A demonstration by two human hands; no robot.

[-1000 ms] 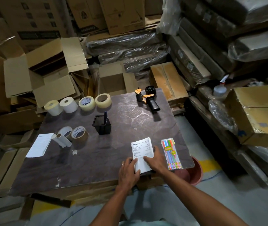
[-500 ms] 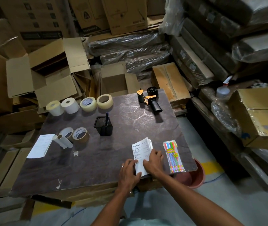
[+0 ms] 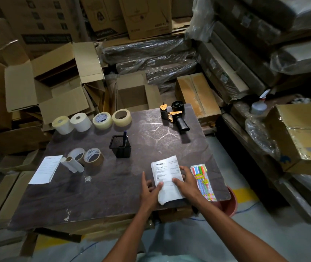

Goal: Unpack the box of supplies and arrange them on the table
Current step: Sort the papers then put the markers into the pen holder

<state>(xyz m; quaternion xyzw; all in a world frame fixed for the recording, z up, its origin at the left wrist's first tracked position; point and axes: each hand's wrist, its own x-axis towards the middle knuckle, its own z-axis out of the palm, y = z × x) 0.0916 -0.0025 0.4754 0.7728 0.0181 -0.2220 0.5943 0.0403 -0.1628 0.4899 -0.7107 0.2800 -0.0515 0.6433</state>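
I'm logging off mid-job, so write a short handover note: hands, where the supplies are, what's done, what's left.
Left hand: open, fingers flat on the label stack's left edge.
Right hand: open, pressing its right side.
Stack lies at the table's near edge, pen pack just right of it.
Done: four rolls in a far row, two tapes, pen cup, dispenser, paper sheet laid out.
Left: square up the stack, let go; box contents can't be seen.

both hands [image 3: 169, 188] flat on paper stack [image 3: 167, 174], pen pack [image 3: 203, 181] beside, dark table [image 3: 113, 186]
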